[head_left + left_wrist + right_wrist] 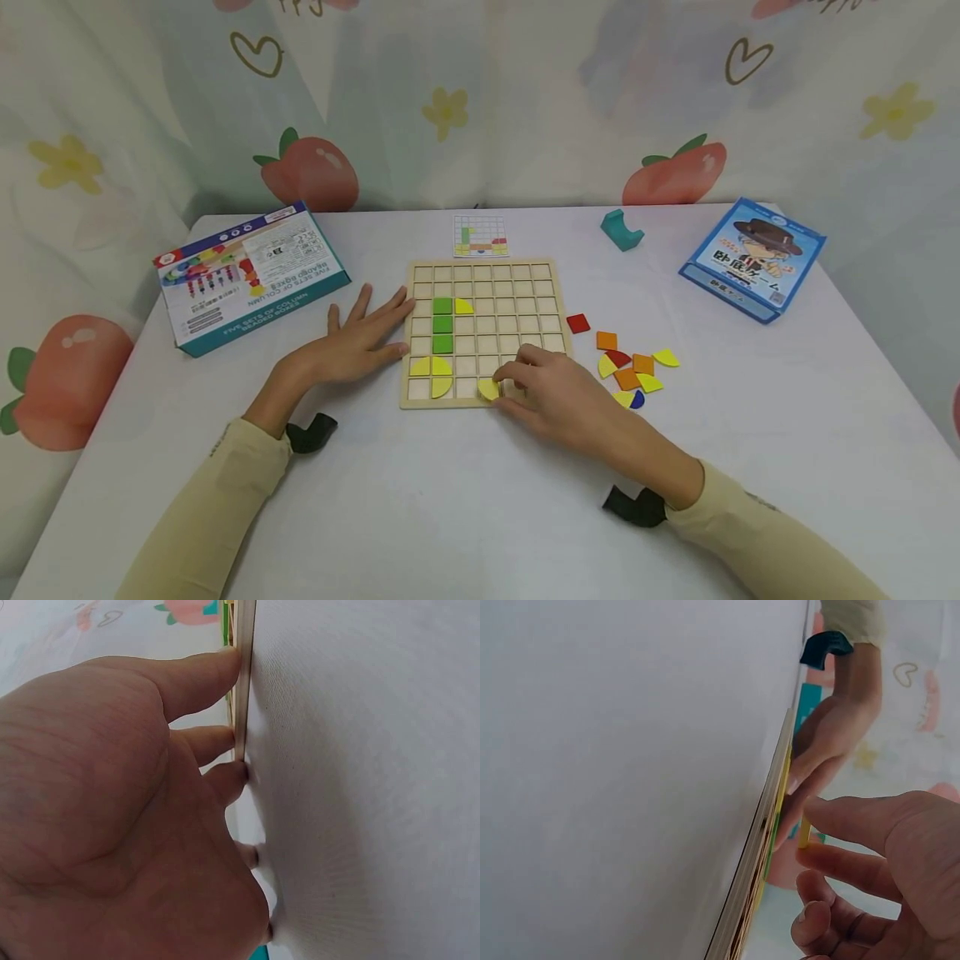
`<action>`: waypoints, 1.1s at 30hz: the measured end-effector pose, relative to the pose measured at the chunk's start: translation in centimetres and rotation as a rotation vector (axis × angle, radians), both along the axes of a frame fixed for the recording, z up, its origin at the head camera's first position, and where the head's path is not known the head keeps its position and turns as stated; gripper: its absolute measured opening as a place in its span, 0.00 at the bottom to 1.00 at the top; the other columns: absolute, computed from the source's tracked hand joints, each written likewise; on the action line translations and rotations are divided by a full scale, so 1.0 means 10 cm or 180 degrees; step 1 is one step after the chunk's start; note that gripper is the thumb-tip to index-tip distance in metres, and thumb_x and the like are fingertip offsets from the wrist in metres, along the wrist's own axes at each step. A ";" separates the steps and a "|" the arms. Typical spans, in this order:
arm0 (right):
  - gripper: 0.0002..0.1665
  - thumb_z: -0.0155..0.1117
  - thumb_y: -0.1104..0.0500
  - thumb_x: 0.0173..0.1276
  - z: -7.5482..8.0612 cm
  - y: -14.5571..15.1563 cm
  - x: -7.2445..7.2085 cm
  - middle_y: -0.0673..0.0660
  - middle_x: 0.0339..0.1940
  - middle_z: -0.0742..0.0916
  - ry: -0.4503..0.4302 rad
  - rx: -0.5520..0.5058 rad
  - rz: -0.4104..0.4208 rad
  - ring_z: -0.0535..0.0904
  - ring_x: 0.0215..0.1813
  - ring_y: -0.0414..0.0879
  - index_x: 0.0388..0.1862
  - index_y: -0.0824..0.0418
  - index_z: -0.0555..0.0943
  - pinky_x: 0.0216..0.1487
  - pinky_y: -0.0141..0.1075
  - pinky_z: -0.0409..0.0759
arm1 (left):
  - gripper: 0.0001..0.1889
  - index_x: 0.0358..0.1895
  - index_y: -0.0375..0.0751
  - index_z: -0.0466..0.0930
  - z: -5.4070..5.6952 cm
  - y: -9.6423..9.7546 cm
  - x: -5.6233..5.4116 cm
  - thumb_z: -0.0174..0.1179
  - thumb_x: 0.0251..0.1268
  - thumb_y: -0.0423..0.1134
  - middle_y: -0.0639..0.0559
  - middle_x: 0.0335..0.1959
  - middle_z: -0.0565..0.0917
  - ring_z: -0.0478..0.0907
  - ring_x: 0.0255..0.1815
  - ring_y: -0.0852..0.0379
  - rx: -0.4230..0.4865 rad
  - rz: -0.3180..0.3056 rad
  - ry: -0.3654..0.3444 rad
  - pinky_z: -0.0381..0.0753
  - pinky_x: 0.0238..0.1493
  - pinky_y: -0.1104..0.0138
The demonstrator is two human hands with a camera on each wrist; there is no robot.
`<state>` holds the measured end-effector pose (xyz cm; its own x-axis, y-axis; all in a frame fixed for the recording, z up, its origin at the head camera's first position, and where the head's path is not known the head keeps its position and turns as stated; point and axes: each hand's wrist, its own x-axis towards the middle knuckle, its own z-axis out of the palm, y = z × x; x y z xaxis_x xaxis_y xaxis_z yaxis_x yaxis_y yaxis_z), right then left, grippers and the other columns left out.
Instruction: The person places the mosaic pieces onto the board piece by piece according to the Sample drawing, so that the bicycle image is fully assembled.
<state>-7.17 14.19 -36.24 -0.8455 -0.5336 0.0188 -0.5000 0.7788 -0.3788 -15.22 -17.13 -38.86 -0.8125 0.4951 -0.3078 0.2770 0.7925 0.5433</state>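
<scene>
A wooden grid board (482, 326) lies on the white table. My left hand (352, 340) is spread with its fingers extended, thumb and fingertips against the board's left edge, as the left wrist view (150, 787) also shows. Between thumb and index finger my right hand (558, 392) pinches a yellow tile (488, 389) with a rounded edge, over the board's front row; the right wrist view shows the tile (805, 833) edge-on. Green square tiles (442, 325) form a column on the board. Yellow curved tiles (442, 387) sit at its front left, another yellow tile (464, 307) right of the top green one.
Loose orange, red, yellow and blue tiles (626, 379) are scattered right of the board. Behind it lies a pattern card (481, 237). A teal curved block (622, 231) stands at the back. Boxes lie at the left (251, 279) and right (753, 260).
</scene>
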 end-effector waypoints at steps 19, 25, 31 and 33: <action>0.14 0.77 0.50 0.70 -0.02 -0.47 -0.08 0.50 0.40 0.86 0.0206 -0.0075 0.0315 0.76 0.34 0.40 0.50 0.53 0.90 0.37 0.29 0.77 | 0.39 0.89 0.56 0.43 0.01 -0.01 0.01 0.50 0.84 0.55 0.53 0.91 0.37 0.15 0.88 0.35 -0.0013 0.0029 -0.0002 0.15 0.75 0.24; 0.12 0.77 0.51 0.69 -0.06 -0.57 -0.11 0.51 0.39 0.86 0.0225 -0.0132 0.0363 0.75 0.33 0.40 0.48 0.54 0.90 0.36 0.29 0.76 | 0.39 0.89 0.57 0.43 0.00 0.00 0.00 0.50 0.84 0.56 0.53 0.91 0.37 0.15 0.88 0.35 -0.0025 0.0021 -0.0012 0.15 0.75 0.24; 0.13 0.77 0.51 0.69 -0.10 -0.67 -0.13 0.50 0.40 0.85 0.0199 -0.0133 0.0368 0.76 0.33 0.41 0.49 0.54 0.90 0.37 0.32 0.77 | 0.39 0.89 0.56 0.43 0.00 0.00 0.00 0.50 0.84 0.56 0.52 0.91 0.37 0.15 0.88 0.34 -0.0023 0.0003 0.0009 0.15 0.75 0.23; 0.13 0.76 0.50 0.70 -0.10 -0.70 -0.14 0.50 0.40 0.84 0.0207 -0.0112 0.0375 0.76 0.33 0.41 0.49 0.54 0.90 0.38 0.32 0.77 | 0.39 0.89 0.56 0.43 0.01 0.00 0.00 0.50 0.84 0.56 0.52 0.91 0.37 0.15 0.88 0.34 -0.0040 0.0004 0.0013 0.15 0.75 0.24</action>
